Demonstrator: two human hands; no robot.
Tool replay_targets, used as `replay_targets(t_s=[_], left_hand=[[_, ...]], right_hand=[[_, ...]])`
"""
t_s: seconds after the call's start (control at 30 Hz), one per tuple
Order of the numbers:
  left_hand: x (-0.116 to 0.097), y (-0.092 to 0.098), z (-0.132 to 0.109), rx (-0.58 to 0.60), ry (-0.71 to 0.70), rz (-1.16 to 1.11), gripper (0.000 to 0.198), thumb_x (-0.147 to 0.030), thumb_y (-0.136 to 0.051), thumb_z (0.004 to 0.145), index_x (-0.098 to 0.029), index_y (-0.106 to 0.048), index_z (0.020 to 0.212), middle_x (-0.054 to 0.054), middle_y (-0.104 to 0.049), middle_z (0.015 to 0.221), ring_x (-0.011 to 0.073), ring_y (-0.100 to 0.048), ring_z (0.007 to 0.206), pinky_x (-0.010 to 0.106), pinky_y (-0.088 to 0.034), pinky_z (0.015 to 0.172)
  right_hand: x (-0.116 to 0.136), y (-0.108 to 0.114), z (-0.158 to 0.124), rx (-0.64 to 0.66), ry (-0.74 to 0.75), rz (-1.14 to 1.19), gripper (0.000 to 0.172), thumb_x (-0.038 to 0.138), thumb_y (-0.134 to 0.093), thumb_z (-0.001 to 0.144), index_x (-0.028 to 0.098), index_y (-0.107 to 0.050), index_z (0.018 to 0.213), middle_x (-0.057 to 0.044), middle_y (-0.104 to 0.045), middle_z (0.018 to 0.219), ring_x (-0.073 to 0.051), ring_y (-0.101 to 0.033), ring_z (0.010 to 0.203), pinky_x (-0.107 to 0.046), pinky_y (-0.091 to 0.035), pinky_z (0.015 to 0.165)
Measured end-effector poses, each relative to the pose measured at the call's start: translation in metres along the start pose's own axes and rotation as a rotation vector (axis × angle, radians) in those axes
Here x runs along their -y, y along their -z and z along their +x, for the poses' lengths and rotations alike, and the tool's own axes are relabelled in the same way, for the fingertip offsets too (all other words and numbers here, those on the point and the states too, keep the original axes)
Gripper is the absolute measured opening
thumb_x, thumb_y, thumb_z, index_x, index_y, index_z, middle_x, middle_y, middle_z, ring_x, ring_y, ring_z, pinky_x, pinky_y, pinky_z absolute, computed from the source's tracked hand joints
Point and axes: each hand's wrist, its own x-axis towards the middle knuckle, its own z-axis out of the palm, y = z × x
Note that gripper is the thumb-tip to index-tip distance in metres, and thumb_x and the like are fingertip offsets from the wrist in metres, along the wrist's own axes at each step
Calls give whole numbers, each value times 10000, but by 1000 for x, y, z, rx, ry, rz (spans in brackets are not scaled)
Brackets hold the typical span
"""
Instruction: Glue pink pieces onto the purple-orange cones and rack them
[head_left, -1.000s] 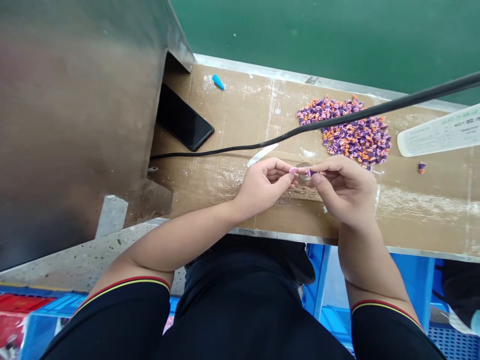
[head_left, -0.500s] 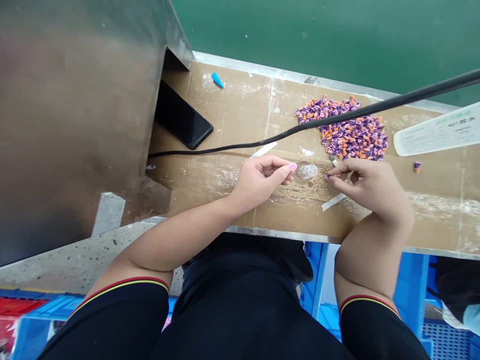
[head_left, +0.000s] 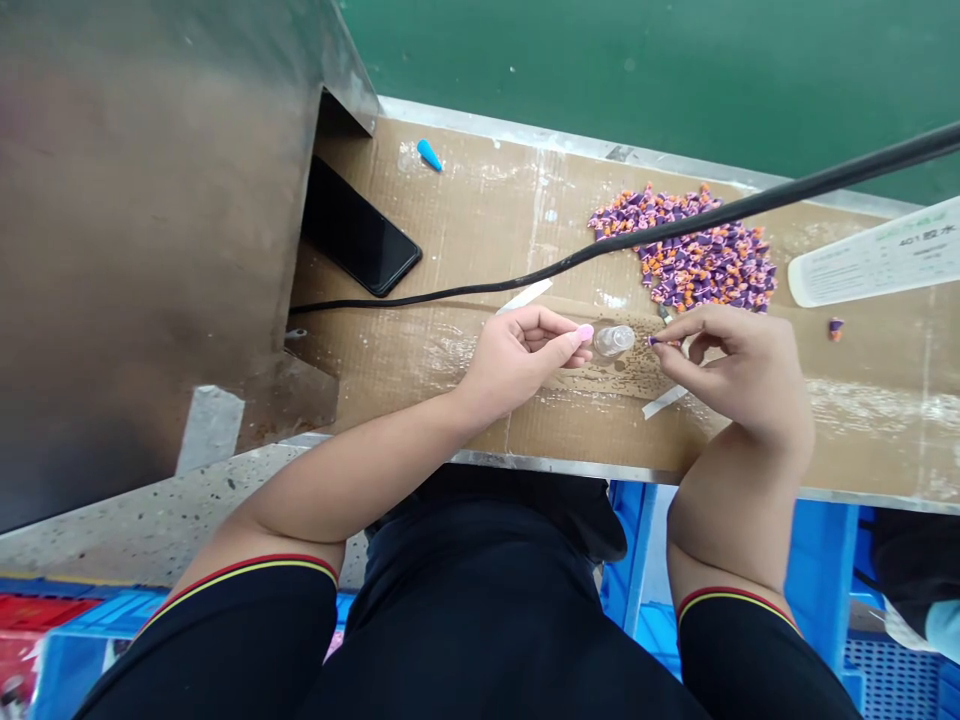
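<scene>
Between thumb and forefinger, my left hand (head_left: 525, 350) pinches a small round pink piece (head_left: 584, 332). Just to its right a small clear plastic cup-like holder (head_left: 614, 341) stands on the cardboard. On the other side of that holder my right hand (head_left: 731, 365) is closed in a pinch on a tiny purple piece (head_left: 654, 341), mostly covered by the fingers. Behind my right hand lies a heap of small purple, pink and orange pieces (head_left: 709, 260). A small metal-tipped object (head_left: 664, 314) pokes out beside the right knuckles.
A black cable (head_left: 570, 265) crosses above the cardboard-covered bench (head_left: 465, 220). The phone (head_left: 364, 235) lies by the metal housing (head_left: 150, 240) at left. A blue cone-shaped cap (head_left: 429, 154) is at the back. To the right are a white glue bottle (head_left: 870, 255) and one loose purple-orange piece (head_left: 836, 329).
My right hand has shifted slightly left, bringing the purple piece nearer the clear holder. My left hand stays almost still with the pink piece. The view has moved a little.
</scene>
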Motion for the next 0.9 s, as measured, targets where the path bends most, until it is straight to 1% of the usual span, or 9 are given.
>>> replay_targets(t_s=[0.07,0.17,0.27,0.33,0.43,0.53,0.63,0.8,0.9], left_hand=[[0,-1,0,-7,15,-23,497,-538,-1037,721,-150,-759,857,83,-829,880,183,-814,814,338,-718,822],[-1,-2,0,-16,34,-47,509,-556,-1040,712,-152,-764,852,80,-832,889,176,-813,811,323,-714,818],[-1,-4,-3,-14,9,-53,501,-574,-1032,722,-160,-795,874,73,-834,891,179,-818,834,321,-712,827],[-1,-5,-4,-11,-34,-46,461,-567,-1015,758,-171,-822,895,65,-836,886,181,-821,853,327,-714,842],[-2,-6,-7,-9,-97,-38,377,-537,-987,815,-196,-858,911,56,-844,897,175,-822,869,331,-717,868],[-2,-7,-8,-20,-127,-21,345,-533,-980,826,-215,-875,911,53,-851,915,175,-821,880,322,-714,867],[-1,-7,-8,-28,-154,-8,316,-517,-977,835,-225,-882,910,52,-853,916,170,-818,881,307,-707,861],[-3,-7,-10,-34,-163,32,323,-537,-970,838,-233,-884,905,52,-859,954,195,-825,936,365,-714,950],[-4,-6,-11,-22,-192,68,305,-528,-952,863,-235,-884,911,54,-861,966,200,-826,948,374,-713,959]], right_hand=[[6,-6,2,-62,21,42,73,194,-797,923,260,-776,899,-8,-793,848,-157,-665,607,-324,-513,524],[23,-22,4,-209,75,211,105,181,-804,936,280,-775,918,-16,-799,863,-189,-727,703,-327,-555,560],[42,-42,4,-282,114,315,124,174,-810,948,292,-773,943,-20,-804,886,-202,-764,763,-337,-603,615],[51,-54,3,-307,98,311,108,186,-802,960,290,-772,956,-22,-805,893,-200,-769,758,-335,-614,614],[55,-65,3,-341,38,247,53,247,-780,979,290,-768,951,-26,-804,881,-210,-773,751,-347,-633,609],[55,-69,2,-366,15,208,50,264,-776,981,294,-769,942,-25,-808,874,-220,-781,750,-363,-657,620],[55,-71,1,-380,37,228,86,213,-781,974,297,-778,959,-17,-821,888,-215,-789,749,-354,-668,621],[58,-73,1,-385,3,194,77,220,-782,972,296,-780,962,-22,-831,885,-234,-811,764,-377,-698,636],[56,-75,0,-395,2,178,61,239,-786,976,297,-772,964,-23,-836,886,-242,-823,780,-389,-709,658]])
